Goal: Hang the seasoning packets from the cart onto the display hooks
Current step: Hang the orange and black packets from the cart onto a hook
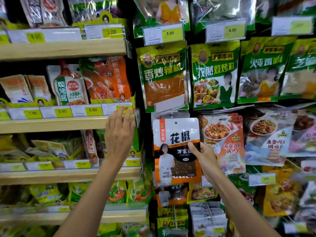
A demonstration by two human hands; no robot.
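Note:
A white, orange and black seasoning packet (172, 139) with a small hang hole at its top is held upright in front of the hook display. My right hand (203, 155) grips its right edge, thumb on the front. The packet's top sits just under a blank label strip (168, 104) at the end of a display hook. My left hand (119, 134) is raised to the left of the packet with fingers straight, fingertips by the wooden shelf's price tags (93, 110). It holds nothing. The cart is out of view.
Green seasoning packets (163, 76) hang on hooks above, and more packets (220, 139) hang to the right and below. Wooden shelves (59, 124) with packets and yellow price tags fill the left side.

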